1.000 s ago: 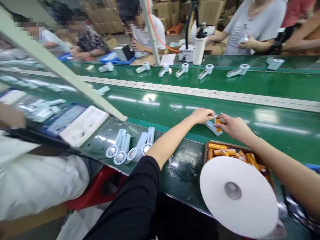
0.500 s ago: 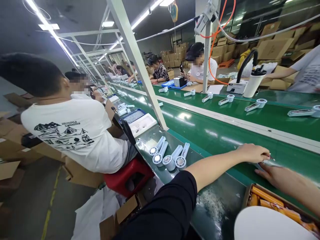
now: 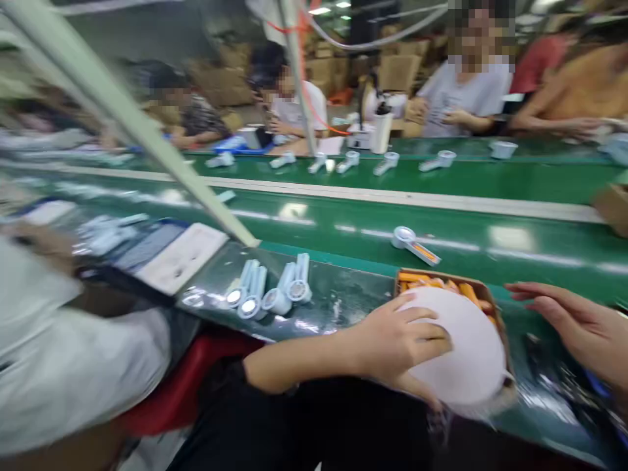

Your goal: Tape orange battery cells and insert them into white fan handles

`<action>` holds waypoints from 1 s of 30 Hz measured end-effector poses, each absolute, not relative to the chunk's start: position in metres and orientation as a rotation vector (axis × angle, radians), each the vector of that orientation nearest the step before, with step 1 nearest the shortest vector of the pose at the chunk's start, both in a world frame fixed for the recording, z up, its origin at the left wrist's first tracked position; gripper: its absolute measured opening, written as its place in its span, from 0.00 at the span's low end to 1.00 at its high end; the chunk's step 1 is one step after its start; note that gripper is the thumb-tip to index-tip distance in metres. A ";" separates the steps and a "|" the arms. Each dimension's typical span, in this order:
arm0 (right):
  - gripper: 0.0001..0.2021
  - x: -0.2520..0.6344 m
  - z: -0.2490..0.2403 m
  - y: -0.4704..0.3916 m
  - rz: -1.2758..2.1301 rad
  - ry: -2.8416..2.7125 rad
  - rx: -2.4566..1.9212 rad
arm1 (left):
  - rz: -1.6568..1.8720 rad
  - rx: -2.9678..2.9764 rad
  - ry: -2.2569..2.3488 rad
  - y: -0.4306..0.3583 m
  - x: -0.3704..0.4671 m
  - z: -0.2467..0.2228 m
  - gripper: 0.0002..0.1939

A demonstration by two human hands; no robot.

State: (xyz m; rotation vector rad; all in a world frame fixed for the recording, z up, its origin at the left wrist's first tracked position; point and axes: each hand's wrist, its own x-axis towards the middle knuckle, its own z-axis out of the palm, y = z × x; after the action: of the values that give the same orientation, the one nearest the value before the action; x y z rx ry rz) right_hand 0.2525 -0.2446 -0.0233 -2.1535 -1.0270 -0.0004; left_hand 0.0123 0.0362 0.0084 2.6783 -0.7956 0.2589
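- Left hand [image 3: 400, 340] lies with fingers spread over the left part of the white disc [image 3: 475, 366], unclenched and touching it
- Right hand [image 3: 574, 320] is released, fingers extended, right of the box [image 3: 499, 320] and apart from it
- Box of orange cylinders [image 3: 468, 292] sits at the table's [image 3: 343, 294] far edge, partly hidden by the disc
- Light-blue piece [image 3: 416, 247] with an orange strip in its handle lies on the green belt [image 3: 338, 239], just beyond that edge
- Four light-blue pieces [image 3: 252, 297] lie toward the table's left, handles pointing to the far edge
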 end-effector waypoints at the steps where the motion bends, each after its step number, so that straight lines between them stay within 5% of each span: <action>1: 0.23 0.228 -0.021 -0.256 0.086 -0.970 -2.137 | 0.227 2.707 -0.755 0.032 -0.006 0.006 0.39; 9: 0.31 0.100 -0.068 -0.276 0.031 -0.656 -2.001 | 0.139 2.792 -0.468 0.014 -0.032 -0.017 0.40; 14: 0.16 0.059 -0.037 -0.264 0.447 -0.729 -1.826 | 0.608 2.731 -0.281 0.039 -0.061 -0.016 0.34; 19: 0.12 0.041 -0.029 -0.239 0.772 -1.081 -1.660 | 0.950 2.792 0.113 0.078 -0.091 -0.029 0.36; 25: 0.36 0.042 -0.026 -0.192 0.716 -0.793 -1.528 | 1.022 2.834 -0.068 0.081 -0.121 -0.041 0.38; 28: 0.21 0.041 -0.012 -0.174 0.767 -0.919 -1.520 | 1.063 2.818 -0.155 0.084 -0.130 -0.043 0.39; 30: 0.20 0.039 -0.007 -0.170 0.805 -1.112 -1.598 | 1.129 2.819 -0.072 0.092 -0.136 -0.044 0.39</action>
State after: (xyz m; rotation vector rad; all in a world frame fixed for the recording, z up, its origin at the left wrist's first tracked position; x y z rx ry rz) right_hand 0.0392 -0.1696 -0.0068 -1.5979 -1.1122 0.8054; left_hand -0.1357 0.0924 -0.0441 2.8188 -0.0716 1.1293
